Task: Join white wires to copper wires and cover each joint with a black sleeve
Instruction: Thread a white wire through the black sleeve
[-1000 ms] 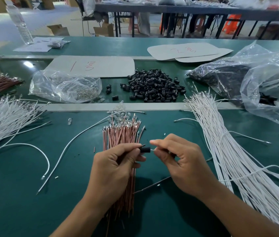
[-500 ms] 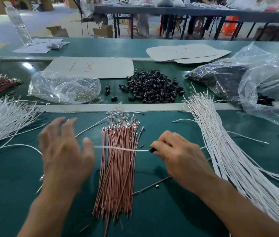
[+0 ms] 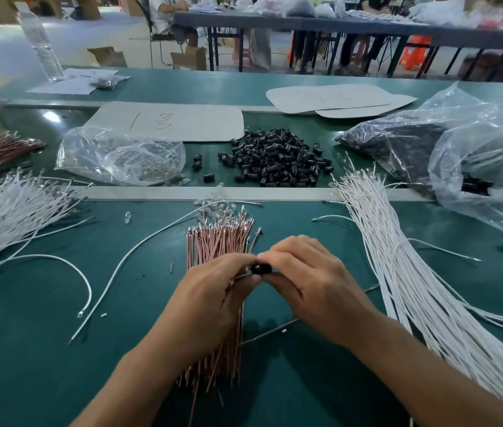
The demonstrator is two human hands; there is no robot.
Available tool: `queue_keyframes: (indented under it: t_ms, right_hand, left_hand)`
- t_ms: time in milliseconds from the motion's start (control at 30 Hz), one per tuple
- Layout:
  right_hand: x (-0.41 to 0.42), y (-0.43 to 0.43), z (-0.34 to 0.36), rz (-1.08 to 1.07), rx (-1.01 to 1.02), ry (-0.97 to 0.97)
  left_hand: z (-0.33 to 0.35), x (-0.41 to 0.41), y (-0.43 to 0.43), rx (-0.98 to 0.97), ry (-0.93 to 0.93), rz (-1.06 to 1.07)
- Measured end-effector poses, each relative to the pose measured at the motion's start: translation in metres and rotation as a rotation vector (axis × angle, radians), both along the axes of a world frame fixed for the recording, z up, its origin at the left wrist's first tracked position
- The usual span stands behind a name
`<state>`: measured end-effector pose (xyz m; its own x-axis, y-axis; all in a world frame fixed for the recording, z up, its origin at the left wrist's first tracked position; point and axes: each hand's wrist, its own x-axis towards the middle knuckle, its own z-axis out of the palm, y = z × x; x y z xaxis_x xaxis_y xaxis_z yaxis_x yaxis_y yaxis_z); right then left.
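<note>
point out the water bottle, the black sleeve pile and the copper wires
water bottle point(image 3: 40, 44), head view, its clear body
black sleeve pile point(image 3: 277, 158), head view, centre of heap
copper wires point(image 3: 219, 240), head view, bundle's far end

Both forearms come in from the lower edge and point toward each other, the left forearm from the left side, the right forearm from the right side. Both are bare. The two hands meet in the middle, fingertips against fingertips. The left hand shows its back upward; its fingers are curled, and thumb and first finger pinch a thin wire. The right hand is a little higher, knuckles raised, and its thumb and fingers pinch a small black sleeve. The wrists are nearly straight.
</note>
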<state>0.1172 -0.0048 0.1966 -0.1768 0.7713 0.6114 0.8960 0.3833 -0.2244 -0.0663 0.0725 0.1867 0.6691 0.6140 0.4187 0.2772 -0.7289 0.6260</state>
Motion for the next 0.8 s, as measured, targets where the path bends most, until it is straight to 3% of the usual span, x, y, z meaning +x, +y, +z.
queue_keyframes:
  t_ms: [100,200,267,400,567,700,800]
  right_hand:
    - [0.001,-0.008,0.009,-0.049,0.025,-0.02]
    - [-0.01,-0.014,0.01,0.318,-0.283,-0.163]
    - [-0.018,-0.014,0.004,0.402,-0.471,-0.258]
    - [-0.02,-0.015,-0.004,0.331,-0.392,-0.333]
    - [-0.025,-0.016,-0.011,0.337,-0.476,-0.258]
    - [-0.012,-0.014,-0.006,0.294,-0.447,0.079]
    - [-0.013,-0.002,-0.005,0.25,-0.452,0.014]
  left_hand:
    - [-0.003,-0.005,0.007,-0.112,-0.113,0.121]
    - [-0.009,-0.012,0.017,-0.242,-0.177,0.189]
    - [-0.009,-0.011,0.019,-0.285,-0.2,0.183]
    - [-0.008,-0.01,0.017,-0.313,-0.226,0.115]
    - [-0.012,-0.01,0.02,-0.314,-0.242,0.102]
    - [-0.013,-0.01,0.022,-0.475,-0.323,0.049]
    - [-0.012,-0.01,0.023,-0.472,-0.367,0.028]
